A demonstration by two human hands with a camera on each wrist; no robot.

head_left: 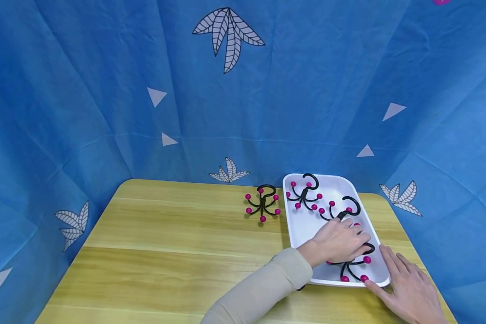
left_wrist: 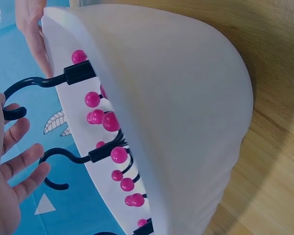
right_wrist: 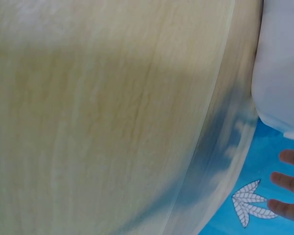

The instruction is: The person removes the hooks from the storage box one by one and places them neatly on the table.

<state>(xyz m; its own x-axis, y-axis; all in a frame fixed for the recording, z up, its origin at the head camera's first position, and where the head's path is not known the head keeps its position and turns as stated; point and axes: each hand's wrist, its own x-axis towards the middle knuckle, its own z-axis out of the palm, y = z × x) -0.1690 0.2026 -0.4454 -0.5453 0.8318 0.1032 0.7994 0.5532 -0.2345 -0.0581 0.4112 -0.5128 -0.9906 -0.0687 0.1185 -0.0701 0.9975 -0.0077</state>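
The near six-armed hanger (left_wrist: pixel 80 73), black with pink ball tips, is seen in the near end of the white tray (head_left: pixel 303 227), its curved hook raised above the rim; that hook appears to be pinched between thumb and forefinger by the grip of the left hand (head_left: pixel 340 240), the other fingers being left loosely extended; if the pinch were loosened, the round bar could be rolled out of it and the hanger tipped onto its side.

The middle hanger (left_wrist: pixel 102 152) is placed just beyond, its hook overlapped by the left fingertips in the wrist view; whether it is touched cannot be told; should the near hanger be lifted or turned, the splayed arms could be snagged and both dragged together; the far hanger (head_left: pixel 304 193) is less exposed, being set apart at the far end.

By the right hand (head_left: pixel 411 288), fingers spread and nothing grasped, the tray's near right corner is apparently steadied; were that support removed, the tray could be slid across the desk (head_left: pixel 166 252) by a sideways tug; the loose hanger (head_left: pixel 263 202), stood outside just left of the tray, could then be knocked over.
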